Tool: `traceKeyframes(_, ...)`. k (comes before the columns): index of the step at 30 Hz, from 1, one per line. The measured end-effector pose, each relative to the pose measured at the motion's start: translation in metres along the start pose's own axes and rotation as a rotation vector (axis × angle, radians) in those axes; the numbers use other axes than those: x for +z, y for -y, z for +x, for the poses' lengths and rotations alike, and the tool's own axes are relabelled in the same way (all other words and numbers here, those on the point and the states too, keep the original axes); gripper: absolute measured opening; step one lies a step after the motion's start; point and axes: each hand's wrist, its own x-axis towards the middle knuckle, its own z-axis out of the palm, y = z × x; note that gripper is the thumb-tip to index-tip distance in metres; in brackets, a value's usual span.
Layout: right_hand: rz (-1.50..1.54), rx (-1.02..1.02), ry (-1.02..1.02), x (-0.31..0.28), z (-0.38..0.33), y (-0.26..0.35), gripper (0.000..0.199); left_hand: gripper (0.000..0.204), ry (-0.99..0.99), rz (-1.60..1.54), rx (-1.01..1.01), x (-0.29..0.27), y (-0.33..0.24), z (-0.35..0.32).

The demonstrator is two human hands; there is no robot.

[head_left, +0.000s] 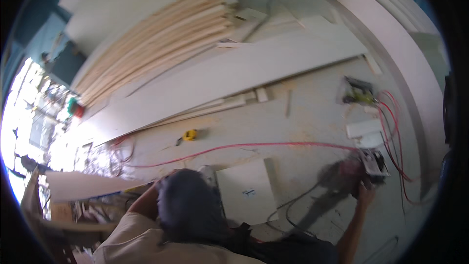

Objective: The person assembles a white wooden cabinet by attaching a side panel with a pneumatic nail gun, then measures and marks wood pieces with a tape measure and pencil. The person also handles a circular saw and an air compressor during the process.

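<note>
My right hand (365, 191) is closed around the handle of a power saw (374, 162) with a pale metal base plate, low over the floor at the right. A dark cable runs close by. My left hand (165, 180) is beside my raised knee (193, 205); the knee hides most of its fingers. Between my legs lies a white panel piece (248, 190) with a small blue mark. A yellow tape measure (189, 135) rests on the floor ahead of my left hand. Farther off at the right is a green and black air nailer (360, 91).
A long white board (234, 78) lies across the floor beside a tall stack of panels (161, 34). A red hose (244, 144) crosses the floor and coils at the right. Large white panels (386, 34) stand along the right side. White offcuts (366, 132) lie near the saw.
</note>
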Motion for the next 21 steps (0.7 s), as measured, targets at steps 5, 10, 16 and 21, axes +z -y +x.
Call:
traceKeyframes(5,0.07,0.071,0.179,0.037,0.008,0.101,0.031,0.031,-0.047,0.148,0.11,-0.049,0.004,0.111)
traceKeyframes(10,0.074,0.083,0.343,0.091,0.039,0.135,0.024,0.038,-0.442,0.18,0.305,-0.099,-0.043,0.242)
traceKeyframes(16,0.194,0.171,0.402,0.136,0.03,0.142,0.034,0.051,-0.643,0.195,0.227,-0.143,-0.035,0.364)
traceKeyframes(21,-0.703,0.001,0.575,0.114,0.006,0.212,0.046,0.054,-0.734,0.289,0.244,-0.122,-0.029,0.378)
